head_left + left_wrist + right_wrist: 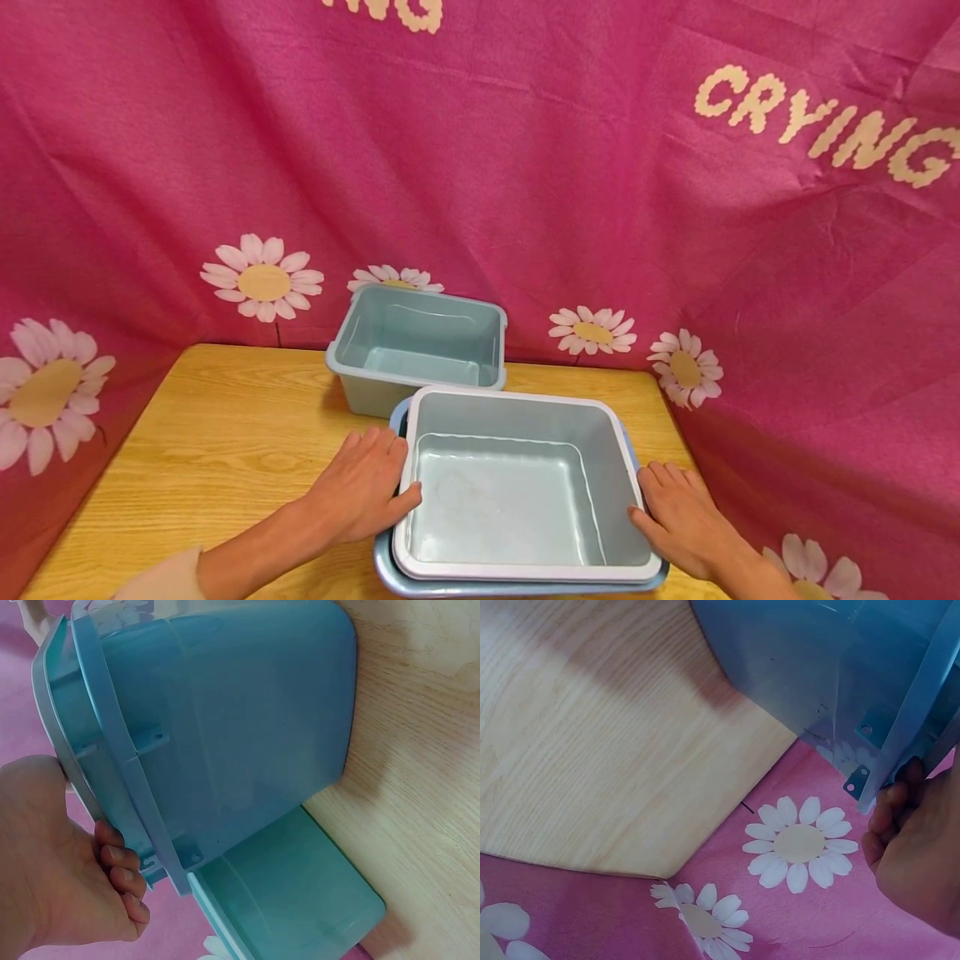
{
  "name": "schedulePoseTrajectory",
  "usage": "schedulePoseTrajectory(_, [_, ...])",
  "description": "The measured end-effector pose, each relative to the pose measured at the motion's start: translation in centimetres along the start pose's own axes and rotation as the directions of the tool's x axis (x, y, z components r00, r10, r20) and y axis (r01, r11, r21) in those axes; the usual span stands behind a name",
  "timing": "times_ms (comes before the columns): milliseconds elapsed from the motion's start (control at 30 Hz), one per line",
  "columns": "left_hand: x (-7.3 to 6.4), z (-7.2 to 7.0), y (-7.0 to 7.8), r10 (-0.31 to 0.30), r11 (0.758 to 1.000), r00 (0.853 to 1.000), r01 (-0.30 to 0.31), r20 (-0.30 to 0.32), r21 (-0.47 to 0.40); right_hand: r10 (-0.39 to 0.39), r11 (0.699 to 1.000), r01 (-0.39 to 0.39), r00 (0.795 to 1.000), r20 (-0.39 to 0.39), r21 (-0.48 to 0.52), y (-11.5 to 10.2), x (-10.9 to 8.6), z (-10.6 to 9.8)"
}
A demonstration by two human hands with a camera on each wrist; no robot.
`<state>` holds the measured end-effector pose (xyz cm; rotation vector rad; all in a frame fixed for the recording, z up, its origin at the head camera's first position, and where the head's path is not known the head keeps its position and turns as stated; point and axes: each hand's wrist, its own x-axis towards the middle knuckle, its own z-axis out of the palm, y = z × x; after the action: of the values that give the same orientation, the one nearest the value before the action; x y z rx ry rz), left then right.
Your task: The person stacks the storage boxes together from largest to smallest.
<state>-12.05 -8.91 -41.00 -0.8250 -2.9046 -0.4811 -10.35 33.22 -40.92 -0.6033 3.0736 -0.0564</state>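
Observation:
A light grey plastic bin (498, 500) sits nested inside a larger blue bin (247, 712), its rim standing above the blue one. On its left side, my left hand (367, 483) grips the grey rim, thumb over the top edge and fingers curled beneath. My right hand (678, 517) holds the opposite side of that rim the same way. In the right wrist view, the curled fingers (889, 810) hook under the edge. Most of the blue bin is hidden from above; its rim (525, 589) shows around the grey bin.
A smaller blue-green bin (423, 367) stands behind the nested pair, toward the left, partly overlapped by them in the head view. All stand on a wooden table (225, 442). A pink cloth (480, 167) with daisies and lettering hangs at the back and sides.

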Motion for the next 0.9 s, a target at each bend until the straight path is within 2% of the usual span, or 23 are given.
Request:
schedulePoseTrajectory(400, [0.12,0.18,0.04,-0.038,0.999,0.996,0.037,0.078,0.012,0.000,1.000,0.000,1.000,-0.026,-0.016,-0.03,-0.07,0.20])
schedulePoseTrajectory(900, [-0.39,0.91,-0.05,-0.003,0.999,1.000,0.003,0.012,0.033,-0.053,0.997,0.048,0.996,-0.078,-0.056,0.03,-0.09,0.63])
